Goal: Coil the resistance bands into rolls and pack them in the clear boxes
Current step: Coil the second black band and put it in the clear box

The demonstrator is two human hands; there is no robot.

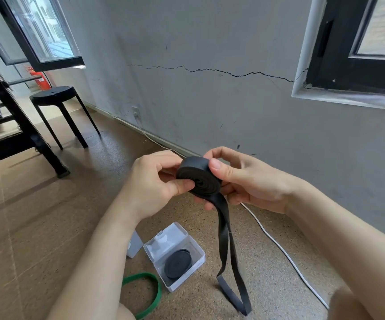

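Gripped between the curled fingers of left hand (157,181) and right hand (244,181): the half-wound black roll (198,179). Press its face flat with the thumbs and feed in the loose tail (228,250) hanging below the grip under even tension. Below the grip, an open clear box (200,250) holding one black coil (177,263); beside it a green band (154,294), uncoiled.

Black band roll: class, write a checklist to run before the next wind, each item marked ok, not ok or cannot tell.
1. Both hands on roll: ok; left hand and right hand grip the black roll.
2. Coil layers flush: ok.
3. Band fully wound: not ok; loose tail hangs down.
4. Open clear box free: not ok; holds a coiled roll.
5. Usable second box: cannot tell; mostly hidden behind the forearm.
6. Coiled green band: not ok.
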